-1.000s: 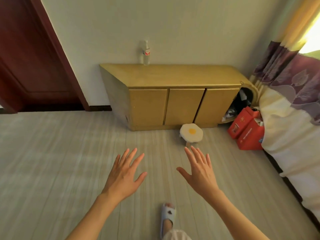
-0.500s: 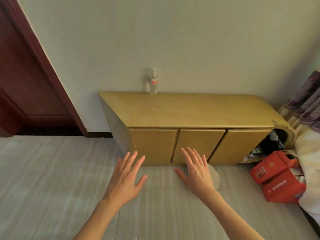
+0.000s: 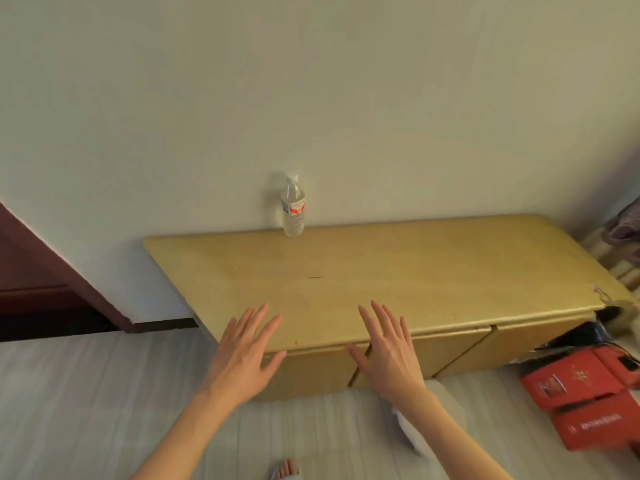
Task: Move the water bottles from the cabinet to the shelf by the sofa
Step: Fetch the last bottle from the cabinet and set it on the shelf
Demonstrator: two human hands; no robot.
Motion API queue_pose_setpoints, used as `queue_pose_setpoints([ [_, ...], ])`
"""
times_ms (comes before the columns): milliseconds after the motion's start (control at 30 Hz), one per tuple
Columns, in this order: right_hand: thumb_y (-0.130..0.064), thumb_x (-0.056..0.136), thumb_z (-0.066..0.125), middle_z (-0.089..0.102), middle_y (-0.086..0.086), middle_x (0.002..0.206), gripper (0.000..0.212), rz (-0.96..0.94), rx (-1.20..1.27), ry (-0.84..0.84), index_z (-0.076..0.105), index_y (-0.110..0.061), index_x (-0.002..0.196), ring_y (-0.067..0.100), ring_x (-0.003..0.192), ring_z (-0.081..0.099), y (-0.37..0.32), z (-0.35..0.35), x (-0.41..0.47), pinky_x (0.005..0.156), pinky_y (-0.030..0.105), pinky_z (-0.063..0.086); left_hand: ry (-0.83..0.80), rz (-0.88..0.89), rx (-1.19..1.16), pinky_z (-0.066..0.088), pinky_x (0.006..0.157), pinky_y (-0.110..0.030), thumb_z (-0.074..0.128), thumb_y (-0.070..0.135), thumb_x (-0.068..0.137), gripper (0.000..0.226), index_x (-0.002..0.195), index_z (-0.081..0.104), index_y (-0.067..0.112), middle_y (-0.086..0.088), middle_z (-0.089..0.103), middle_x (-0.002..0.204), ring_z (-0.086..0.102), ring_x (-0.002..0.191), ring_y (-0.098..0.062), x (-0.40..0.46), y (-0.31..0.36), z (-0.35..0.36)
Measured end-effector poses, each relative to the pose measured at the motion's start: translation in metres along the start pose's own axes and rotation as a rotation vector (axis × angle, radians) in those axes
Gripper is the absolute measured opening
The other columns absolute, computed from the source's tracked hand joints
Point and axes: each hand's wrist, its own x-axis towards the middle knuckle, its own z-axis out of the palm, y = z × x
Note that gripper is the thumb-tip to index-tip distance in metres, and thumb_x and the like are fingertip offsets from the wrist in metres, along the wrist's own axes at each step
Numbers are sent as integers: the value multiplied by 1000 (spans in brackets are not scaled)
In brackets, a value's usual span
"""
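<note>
Closer now than half a second ago, the low yellow cabinet (image 3: 398, 271) fills the middle of the view, its three doors shut and its top against the pale wall (image 3: 311, 81). Red cartons (image 3: 585, 400) lie on the striped floor (image 3: 69, 393) at its right end. Both hands hover palm-down over the cabinet's front edge, left hand (image 3: 242, 355) and right hand (image 3: 391, 351), fingers spread and holding nothing. One clear water bottle (image 3: 293, 209) with a red label stands upright at the back of the cabinet top, touching the wall.
</note>
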Motion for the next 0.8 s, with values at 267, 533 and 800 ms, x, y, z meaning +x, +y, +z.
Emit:
queue_pose_setpoints([
  [267,-52,89,41,8,6,156,68,135,-3,-228,13,-24,145,26,144,6,43,48,113,115,46,5,-76,37,-33,28,105,-44,53,34,85,53,134,35,23,-10,37,144,37,131,-30,117,-33,24],
  [533,-52,90,40,-8,3,156,73,206,-57,-530,-4,-29,145,26,143,-7,96,102,225,114,54,7,30,19,4,34,103,-50,64,13,79,59,133,39,10,-23,36,141,39,126,-40,273,-60,1],
  [800,-49,86,50,-18,1,154,80,127,-121,-638,-5,-35,143,27,142,-15,132,118,280,113,57,6,112,4,-1,31,107,-49,58,5,83,63,138,27,6,-24,27,145,30,131,-41,374,-70,-9],
])
